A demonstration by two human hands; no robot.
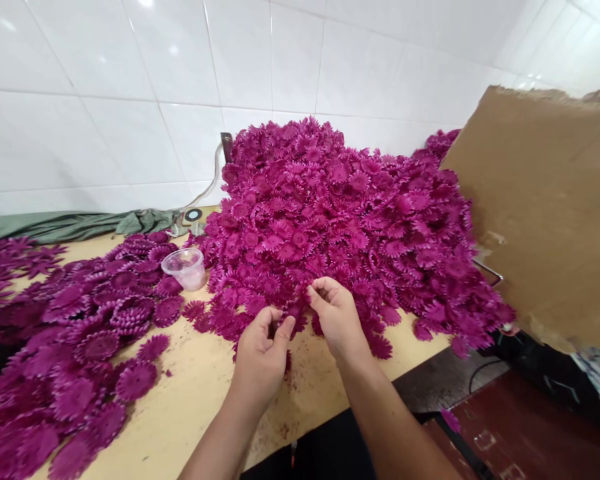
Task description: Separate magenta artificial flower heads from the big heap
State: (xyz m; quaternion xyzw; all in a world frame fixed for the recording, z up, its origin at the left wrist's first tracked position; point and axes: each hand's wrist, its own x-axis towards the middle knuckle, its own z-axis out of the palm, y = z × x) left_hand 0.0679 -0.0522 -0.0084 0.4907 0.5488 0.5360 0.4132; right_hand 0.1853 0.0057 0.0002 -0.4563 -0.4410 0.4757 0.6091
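Observation:
A magenta artificial flower piece (297,309) is between my hands, over the near edge of a big heap (325,207) of similar pieces. My left hand (264,343) pinches its left side between thumb and curled forefinger. On the opposite side, the fingertips of my right hand (337,315) are closed on its petals. The piece blends into the heap behind it, so its full outline is hard to make out. Just left of the heap stands a small clear plastic cup (187,269) with something pale inside.
Stacked flower pieces (100,340) spread over the left of the yellow table (200,387). A green cloth (75,227) lies along the white tiled wall (180,60). At the right, a brown cardboard sheet (545,220) stands against the heap. One petal piece (450,420) lies below table level.

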